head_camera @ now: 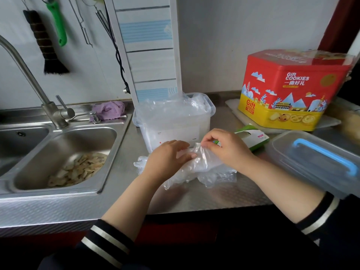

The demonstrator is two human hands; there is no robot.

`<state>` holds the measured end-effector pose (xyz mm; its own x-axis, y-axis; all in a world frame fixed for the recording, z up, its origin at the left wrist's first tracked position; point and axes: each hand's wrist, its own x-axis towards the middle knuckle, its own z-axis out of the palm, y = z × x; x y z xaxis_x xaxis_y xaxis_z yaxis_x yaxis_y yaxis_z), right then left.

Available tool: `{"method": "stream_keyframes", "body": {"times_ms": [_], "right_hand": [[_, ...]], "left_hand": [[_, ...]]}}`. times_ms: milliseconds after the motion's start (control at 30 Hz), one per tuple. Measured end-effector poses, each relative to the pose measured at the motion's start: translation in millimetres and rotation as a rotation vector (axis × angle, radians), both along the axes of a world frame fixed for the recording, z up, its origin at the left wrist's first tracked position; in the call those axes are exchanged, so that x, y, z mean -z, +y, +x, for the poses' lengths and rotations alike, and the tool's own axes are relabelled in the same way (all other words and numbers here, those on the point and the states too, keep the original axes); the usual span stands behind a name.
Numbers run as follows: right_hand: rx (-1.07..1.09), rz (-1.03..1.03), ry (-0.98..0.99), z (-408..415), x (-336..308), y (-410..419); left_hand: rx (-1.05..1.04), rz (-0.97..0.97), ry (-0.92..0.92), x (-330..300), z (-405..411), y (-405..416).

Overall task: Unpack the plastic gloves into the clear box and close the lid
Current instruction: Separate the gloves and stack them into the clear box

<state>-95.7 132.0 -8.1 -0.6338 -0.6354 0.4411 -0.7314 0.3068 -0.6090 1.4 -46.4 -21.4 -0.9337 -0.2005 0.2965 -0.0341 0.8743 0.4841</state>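
Gloves point(202, 170) lie bunched on the counter point(194, 197) near its front edge, just before the clear box point(175, 129); your left hand point(167, 158) presses flat, right hand point(228, 147) pinches film. Light, limp, slippery: gather the whole bunch

A steel sink point(64, 158) fills the left of the frame, with pale scraps point(78, 170) lying in its basin. A curved tap point(29, 75) rises behind it, and a crumpled purple cloth point(108, 110) sits on the rim at the back. On the wall at upper left hang a dark brush point(45, 43), a green-handled tool point(57, 22) and some wire utensils point(81, 22). A black cable point(120, 61) runs down to a plug. A white panel with blue stripes point(148, 45) leans against the wall at centre top. At right, a red and yellow cookie tin point(292, 90) stands on a white board point(251, 118).
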Motion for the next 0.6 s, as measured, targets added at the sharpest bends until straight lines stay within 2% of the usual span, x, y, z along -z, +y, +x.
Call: {"method": "stream_keyframes", "body": {"times_ms": [100,200,267,334,400,467,534,601], "right_hand": [[-0.019,-0.074,-0.012,4,-7,-1],[-0.071,-0.116,0.012,4,-14,-1],[-0.089,-0.144,-0.067,5,-20,-2],[-0.071,-0.105,-0.241,7,-30,-4],[-0.022,0.062,-0.409,4,-42,-5],[-0.005,0.193,-0.496,0,-50,-2],[-0.001,0.152,-0.567,-4,-52,0],[-0.016,0.014,-0.660,-5,-51,1]], "left_hand": [[0.010,0.098,-0.023,-11,2,0],[0.069,0.317,-0.003,-22,2,1],[0.114,0.523,0.029,-30,2,-1],[0.142,0.638,0.066,-39,3,-2],[0.167,0.680,0.104,-48,4,-3],[0.167,0.671,0.135,-53,4,-5],[0.147,0.605,0.155,-56,3,-8],[0.115,0.523,0.148,-56,2,-9]]}}
